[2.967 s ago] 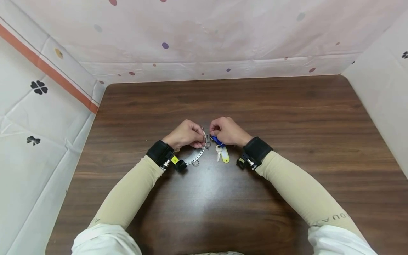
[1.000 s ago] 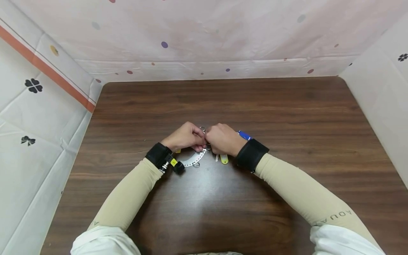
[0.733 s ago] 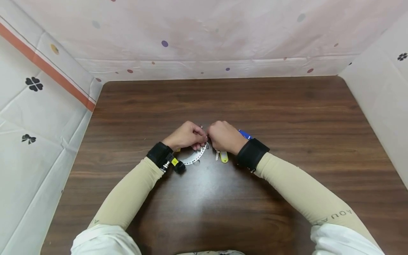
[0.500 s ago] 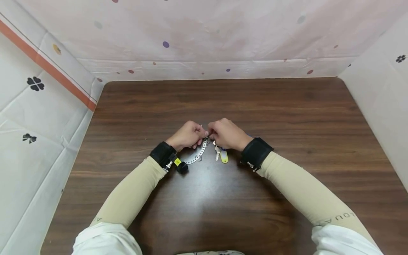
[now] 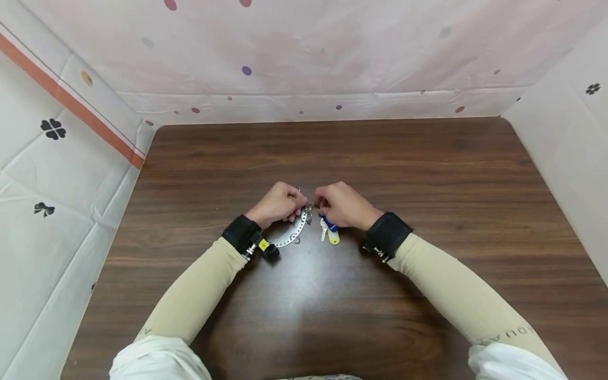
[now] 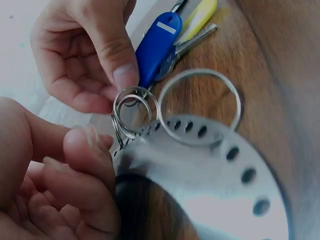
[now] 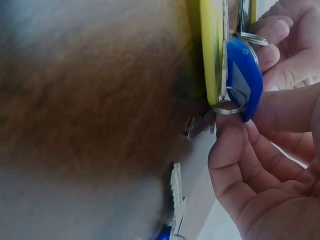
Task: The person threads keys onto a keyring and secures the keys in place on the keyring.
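Note:
My left hand point(image 5: 280, 205) grips the edge of a flat silvery ring plate point(image 5: 291, 237) with a row of holes. Several split rings point(image 6: 135, 107) pass through the holes, close to the left fingertips. A larger split ring point(image 6: 200, 72) stands up from the plate. Just to the right, my right hand point(image 5: 345, 205) has its thumb and index finger close together near these rings. A blue key tag point(image 5: 330, 224), a key point(image 5: 324, 230) and a yellow key tag point(image 5: 334, 238) lie below that hand. Tags hide what lies between its fingertips in the right wrist view.
Another key point(image 7: 177, 195) with a bit of blue shows at the bottom of the right wrist view. Wood-grained table top point(image 5: 304, 306) surrounds the hands. A pale dotted curtain point(image 5: 304, 63) closes off the back, and white sheets flank both sides.
My right hand came in against the plate's rings beside my left fingers, then drew back a little to the right. The left hand stays at the plate. Blue tags showed or vanished behind the right hand.

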The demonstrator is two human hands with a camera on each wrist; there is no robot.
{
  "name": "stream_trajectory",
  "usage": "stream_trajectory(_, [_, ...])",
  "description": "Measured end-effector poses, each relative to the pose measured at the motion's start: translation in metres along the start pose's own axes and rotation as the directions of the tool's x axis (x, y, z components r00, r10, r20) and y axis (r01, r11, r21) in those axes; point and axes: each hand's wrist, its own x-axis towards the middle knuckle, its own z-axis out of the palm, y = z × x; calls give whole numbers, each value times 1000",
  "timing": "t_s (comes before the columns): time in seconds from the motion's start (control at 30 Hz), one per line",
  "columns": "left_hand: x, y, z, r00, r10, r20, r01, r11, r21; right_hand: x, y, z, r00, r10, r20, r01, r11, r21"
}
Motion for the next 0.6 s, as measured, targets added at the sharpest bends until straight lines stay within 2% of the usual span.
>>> stream_trajectory(0.1, [0, 1, 3, 999, 45, 10, -46, 988, 148, -3, 2, 0, 1000, 10, -12, -10, 1000, -8])
stream_trajectory(0.2, [0, 5, 6, 993, 112, 31, -116, 936, 334, -5, 3, -1, 999, 31, -28, -31, 999, -16])
stream_trajectory(0.27, [1, 7, 8, 989, 142, 37, -145, 903, 403, -6, 3, -1, 999, 42, -34, -43, 999, -11])
stream_trajectory(0.3, [1, 7, 9, 988, 149, 38, -151, 896, 416, -6, 3, -1, 999, 37, -36, -37, 999, -9])
stream_trajectory(0.37, [1, 6, 8, 989, 140, 40, -144, 904, 403, -6, 4, 0, 999, 16, -42, -16, 1000, -8])
stream_trajectory(0.43, [2, 4, 6, 992, 116, 47, -125, 929, 349, -6, 5, 2, 999, -10, -53, 9, 1000, -10])
stream_trajectory(0.53, [3, 3, 3, 997, 61, 48, -70, 976, 207, -6, 7, 3, 997, -25, -70, 25, 1000, -6])
stream_trajectory(0.6, [4, 2, 1, 999, 24, 34, -28, 993, 114, -6, 8, 3, 997, -23, -76, 23, 1000, 6])
